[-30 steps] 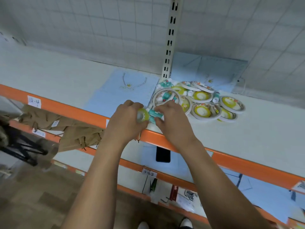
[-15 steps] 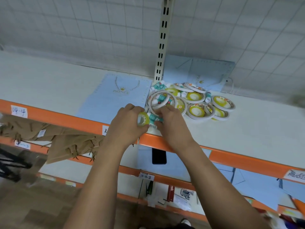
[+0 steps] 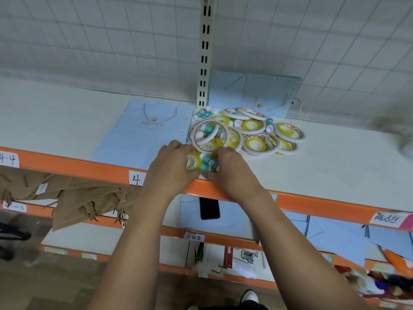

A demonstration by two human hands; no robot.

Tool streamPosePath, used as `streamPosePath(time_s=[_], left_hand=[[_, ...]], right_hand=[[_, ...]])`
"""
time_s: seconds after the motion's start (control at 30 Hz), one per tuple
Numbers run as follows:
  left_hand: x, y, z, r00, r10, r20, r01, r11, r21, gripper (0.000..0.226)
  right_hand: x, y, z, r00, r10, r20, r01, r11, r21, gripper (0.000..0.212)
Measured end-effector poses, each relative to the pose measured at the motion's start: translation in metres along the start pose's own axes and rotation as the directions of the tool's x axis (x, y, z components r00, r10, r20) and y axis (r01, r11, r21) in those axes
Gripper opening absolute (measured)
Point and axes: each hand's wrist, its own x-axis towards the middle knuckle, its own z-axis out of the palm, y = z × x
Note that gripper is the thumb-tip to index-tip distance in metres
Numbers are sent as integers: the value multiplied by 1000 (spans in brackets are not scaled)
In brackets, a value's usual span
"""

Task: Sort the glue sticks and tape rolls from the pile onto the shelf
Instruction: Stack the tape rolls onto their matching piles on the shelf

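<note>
My left grip (image 3: 172, 170) curls round a yellow-labelled white tape roll (image 3: 192, 161), and my right grip (image 3: 231, 170) pinches several teal plastic glue sticks (image 3: 209, 164), both at the orange metal front rail (image 3: 89, 164) of the white shelf (image 3: 335, 157). A loosely held stick could, I judge, roll off that edge.

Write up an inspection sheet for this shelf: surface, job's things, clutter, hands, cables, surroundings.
Surface: white shelf with an orange front rail.
Job's things: pile of tape rolls and glue sticks, still mixed, beside the slotted upright.
Clutter: blue paper bag lying flat left of the pile; second blue bag leaning at the back.
Hands: left hand grips a small tape roll; right hand holds teal glue sticks, both at the shelf's front edge.
Cables: nothing seen.
Surroundings: wire grid behind; brown bags and a black phone on the shelf below.
</note>
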Motion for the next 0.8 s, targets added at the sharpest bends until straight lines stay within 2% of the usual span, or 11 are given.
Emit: streamPosePath(time_s=[0.23,0.37,0.47,0.8], left_hand=[[6,3,2,1000,20,22,-20,1000,9,54],[9,7,2,1000,19,15,-19,1000,17,54],[11,11,1,999,44,-2,-44,999,6,54],[12,26,8,997,78,28,-79,997,26,53]], right_hand=[[0,11,-14,999,-21,32,18,997,69,37],[-1,13,-19,996,-57,62,57,998,-1,27],[-3,22,-26,999,-50,15,51,998,-46,24],[-9,43,-26,992,-40,-120,38,999,-19,18]])
